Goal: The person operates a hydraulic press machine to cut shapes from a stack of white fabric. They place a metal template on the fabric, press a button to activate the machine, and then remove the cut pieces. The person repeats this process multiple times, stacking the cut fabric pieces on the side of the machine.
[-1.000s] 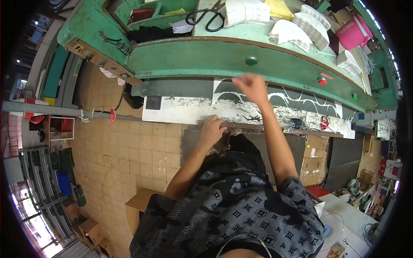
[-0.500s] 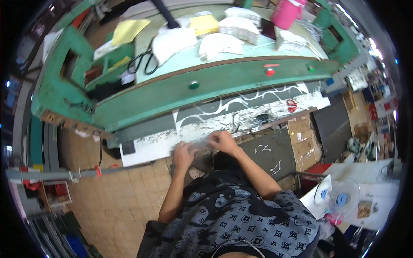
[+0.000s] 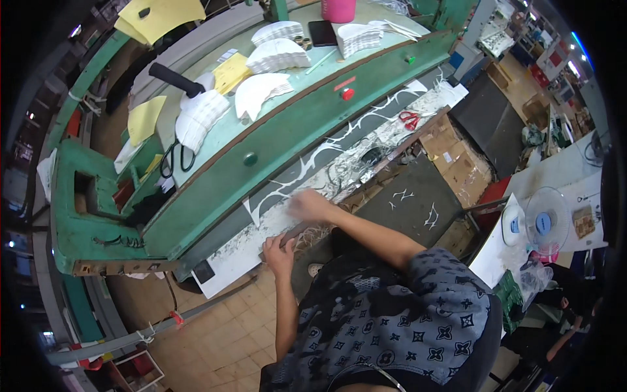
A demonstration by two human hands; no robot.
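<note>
While the white stacks (image 3: 281, 57) look already cut, a scrap strip (image 3: 334, 140) remains by the green beam (image 3: 294, 124), left hand (image 3: 279, 255) bent-fingered at the white board (image 3: 225, 266), grip unclear, right hand's (image 3: 312, 207) fingers too blurred to tell

My right forearm (image 3: 375, 234) slants leftward across my front, the right hand (image 3: 309, 206) blurred and ahead of my left hand (image 3: 279, 257), whose fingers (image 3: 269, 245) bend above an almost upright left forearm (image 3: 286, 313).
</note>
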